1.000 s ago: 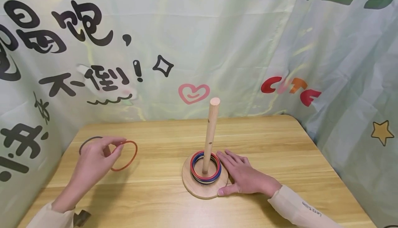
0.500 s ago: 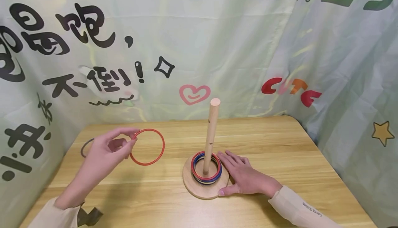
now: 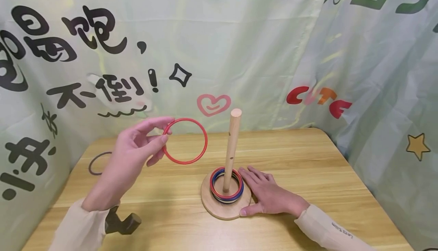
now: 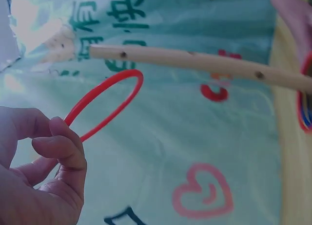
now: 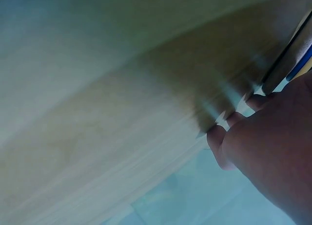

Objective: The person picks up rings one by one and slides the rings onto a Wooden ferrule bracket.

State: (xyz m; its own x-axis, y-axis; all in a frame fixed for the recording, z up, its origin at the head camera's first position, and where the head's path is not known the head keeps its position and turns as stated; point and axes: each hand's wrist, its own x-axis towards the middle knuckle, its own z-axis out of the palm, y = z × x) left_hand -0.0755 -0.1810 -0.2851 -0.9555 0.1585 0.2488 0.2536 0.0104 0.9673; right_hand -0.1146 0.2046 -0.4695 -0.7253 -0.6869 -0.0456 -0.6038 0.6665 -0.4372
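Observation:
My left hand (image 3: 133, 148) pinches the near edge of a red ring (image 3: 185, 162) between thumb and fingertips, in the air left of the wooden peg (image 3: 233, 140). In the left wrist view the red ring (image 4: 92, 92) tilts toward the peg (image 4: 170, 59), apart from it. The peg stands upright on a round wooden base (image 3: 222, 213), with a stack of red, blue and pale rings (image 3: 242, 190) around its foot. My right hand (image 3: 268, 194) rests with fingers extended and thumb spread at the base's right edge.
A dark ring (image 3: 90, 163) lies at the table's left, partly hidden behind my left hand. A printed curtain (image 3: 260, 53) hangs along the back and sides of the wooden table (image 3: 294, 152). A dark bracket (image 3: 123, 222) sits at my left wrist.
My left hand has lifted the red ring up and to the right, from low over the left of the table toward the peg. The right hand has stayed at the base.

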